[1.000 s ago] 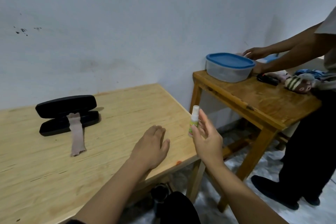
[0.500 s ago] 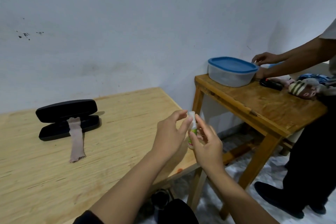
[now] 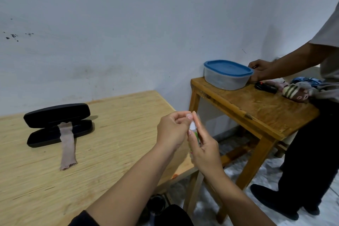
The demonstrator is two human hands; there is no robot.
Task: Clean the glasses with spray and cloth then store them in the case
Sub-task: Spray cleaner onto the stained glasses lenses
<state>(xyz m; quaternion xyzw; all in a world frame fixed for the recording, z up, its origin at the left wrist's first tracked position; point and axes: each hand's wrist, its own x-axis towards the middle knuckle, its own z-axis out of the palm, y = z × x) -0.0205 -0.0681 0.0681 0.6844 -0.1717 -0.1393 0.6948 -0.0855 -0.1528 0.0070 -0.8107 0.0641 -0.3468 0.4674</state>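
A small spray bottle (image 3: 193, 130) with a white top and green label is held upright over the near right corner of the light wooden table (image 3: 113, 134). My right hand (image 3: 203, 145) grips its body from the right. My left hand (image 3: 173, 130) pinches its white top with thumb and fingertips. A black glasses case (image 3: 58, 124) lies open at the table's left. A beige cloth strip (image 3: 67, 145) hangs out of the case onto the tabletop. The glasses themselves do not show.
A darker wooden side table (image 3: 256, 112) stands to the right with a blue-lidded plastic box (image 3: 227, 74), a black object and soft toys. Another person (image 3: 311, 134) stands there, hands by the box. A white wall runs behind both tables.
My left hand rose from the tabletop to the bottle's top and now pinches it. My right hand kept hold of the bottle and lifted it slightly.
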